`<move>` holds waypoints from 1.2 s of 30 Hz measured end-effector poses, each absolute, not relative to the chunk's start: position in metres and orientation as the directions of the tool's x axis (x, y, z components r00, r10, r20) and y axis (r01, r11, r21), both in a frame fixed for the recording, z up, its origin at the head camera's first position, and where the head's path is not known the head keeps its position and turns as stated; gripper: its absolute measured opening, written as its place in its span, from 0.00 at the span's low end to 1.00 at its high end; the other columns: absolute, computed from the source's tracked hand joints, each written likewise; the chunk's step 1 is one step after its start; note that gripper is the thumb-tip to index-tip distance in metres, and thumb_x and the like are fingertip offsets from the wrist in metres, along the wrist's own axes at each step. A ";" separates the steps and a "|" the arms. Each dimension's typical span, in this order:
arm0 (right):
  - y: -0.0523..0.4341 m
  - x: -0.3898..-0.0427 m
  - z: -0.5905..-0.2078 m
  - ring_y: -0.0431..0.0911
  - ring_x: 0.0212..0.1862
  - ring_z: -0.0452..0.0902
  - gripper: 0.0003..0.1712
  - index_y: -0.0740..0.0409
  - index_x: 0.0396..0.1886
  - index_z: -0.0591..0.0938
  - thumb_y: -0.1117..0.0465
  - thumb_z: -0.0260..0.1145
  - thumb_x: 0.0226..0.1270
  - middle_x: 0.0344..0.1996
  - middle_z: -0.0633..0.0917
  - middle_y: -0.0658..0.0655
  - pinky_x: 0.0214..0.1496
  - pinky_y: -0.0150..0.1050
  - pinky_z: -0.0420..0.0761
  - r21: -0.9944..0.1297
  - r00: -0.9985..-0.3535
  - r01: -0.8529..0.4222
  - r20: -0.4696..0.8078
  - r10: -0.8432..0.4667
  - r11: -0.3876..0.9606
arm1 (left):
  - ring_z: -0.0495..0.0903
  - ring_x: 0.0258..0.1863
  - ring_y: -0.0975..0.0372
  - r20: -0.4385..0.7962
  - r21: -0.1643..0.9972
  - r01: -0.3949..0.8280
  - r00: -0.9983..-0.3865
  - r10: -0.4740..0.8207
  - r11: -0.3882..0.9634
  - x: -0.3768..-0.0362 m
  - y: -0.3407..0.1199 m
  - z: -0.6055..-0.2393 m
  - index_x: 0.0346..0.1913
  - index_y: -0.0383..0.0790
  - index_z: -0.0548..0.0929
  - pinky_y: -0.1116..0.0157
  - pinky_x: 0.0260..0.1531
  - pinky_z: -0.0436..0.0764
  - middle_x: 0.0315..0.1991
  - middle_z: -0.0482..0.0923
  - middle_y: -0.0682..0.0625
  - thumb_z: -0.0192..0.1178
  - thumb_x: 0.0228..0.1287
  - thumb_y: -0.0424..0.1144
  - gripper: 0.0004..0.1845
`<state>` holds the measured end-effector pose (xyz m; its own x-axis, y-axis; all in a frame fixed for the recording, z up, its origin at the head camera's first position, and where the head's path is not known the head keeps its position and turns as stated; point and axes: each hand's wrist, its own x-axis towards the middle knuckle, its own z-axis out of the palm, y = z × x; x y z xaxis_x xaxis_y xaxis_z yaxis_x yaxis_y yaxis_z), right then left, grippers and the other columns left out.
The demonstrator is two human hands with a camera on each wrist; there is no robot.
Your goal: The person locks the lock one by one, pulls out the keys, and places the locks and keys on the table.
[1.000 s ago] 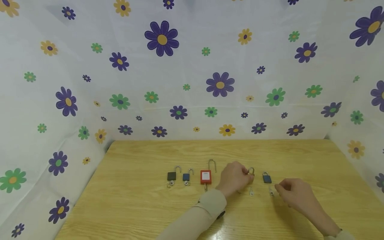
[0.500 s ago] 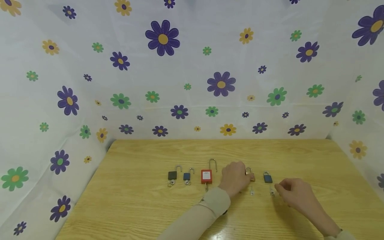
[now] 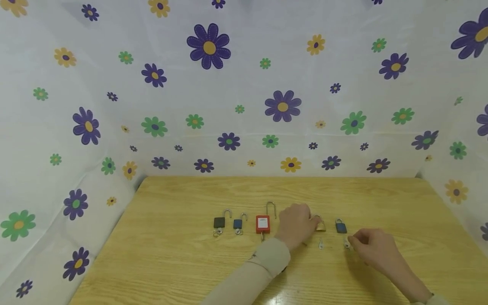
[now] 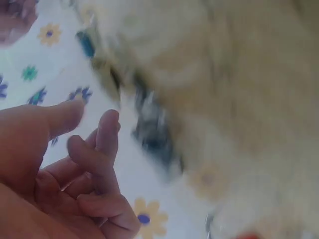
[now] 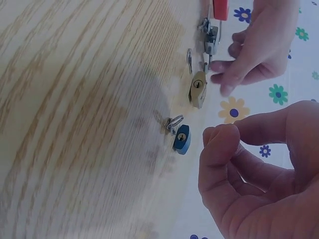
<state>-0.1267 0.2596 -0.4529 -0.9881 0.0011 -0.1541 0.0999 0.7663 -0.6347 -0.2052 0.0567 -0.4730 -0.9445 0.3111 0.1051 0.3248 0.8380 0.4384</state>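
My left hand [image 3: 297, 226] is beside a brass padlock [image 3: 321, 227] lying on the table. In the left wrist view its thumb and fingers [image 4: 107, 132] stand apart, with nothing between them. A small key [image 3: 320, 243] lies in front of the brass padlock. Further right is a blue padlock [image 3: 341, 226] with its shackle up; its keys [image 5: 174, 122] lie close by. Near these keys hovers my right hand [image 3: 375, 248], fingers loosely bent and thumb touching the forefinger, holding nothing visible. A silver padlock [image 5: 212, 40] is hidden behind the left hand in the head view.
To the left lie a red padlock [image 3: 262, 224] with a long raised shackle, a small blue padlock [image 3: 238, 224] and a black padlock [image 3: 219, 223], each with keys. Flowered white cloth [image 3: 244, 84] walls the back and sides of the wooden table [image 3: 171, 254].
The brass padlock, held upright in the left hand earlier, has tilted down and now lies on the table. The left hand has let go and moved slightly left. The right hand has barely moved.
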 end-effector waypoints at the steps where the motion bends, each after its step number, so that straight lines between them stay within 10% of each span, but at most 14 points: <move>1: 0.259 -0.127 -0.453 0.43 0.19 0.77 0.15 0.65 0.39 0.87 0.57 0.62 0.74 0.22 0.85 0.51 0.21 0.36 0.76 -0.636 -0.988 0.100 -0.154 0.001 0.766 | 0.47 0.09 0.70 0.109 0.431 0.322 -0.946 0.306 0.843 -0.206 0.052 -0.470 0.09 0.50 0.59 0.73 0.09 0.50 0.08 0.47 0.60 0.66 0.69 0.52 0.35; 15: 0.258 -0.124 -0.451 0.44 0.21 0.76 0.16 0.65 0.40 0.87 0.56 0.62 0.74 0.23 0.85 0.52 0.23 0.37 0.76 -0.624 -0.981 0.131 -0.196 0.008 0.770 | 0.42 0.07 0.69 0.040 0.184 0.256 -0.967 0.253 0.949 -0.193 0.006 -0.457 0.10 0.50 0.57 0.72 0.07 0.47 0.07 0.43 0.59 0.67 0.63 0.64 0.37; 36: 0.259 -0.122 -0.454 0.43 0.20 0.77 0.14 0.63 0.39 0.88 0.57 0.62 0.73 0.25 0.87 0.51 0.24 0.37 0.77 -0.626 -0.982 0.115 -0.187 -0.006 0.771 | 0.47 0.09 0.68 0.066 0.111 0.258 -0.966 0.252 0.960 -0.199 0.027 -0.472 0.10 0.50 0.57 0.72 0.09 0.48 0.09 0.46 0.59 0.68 0.62 0.63 0.38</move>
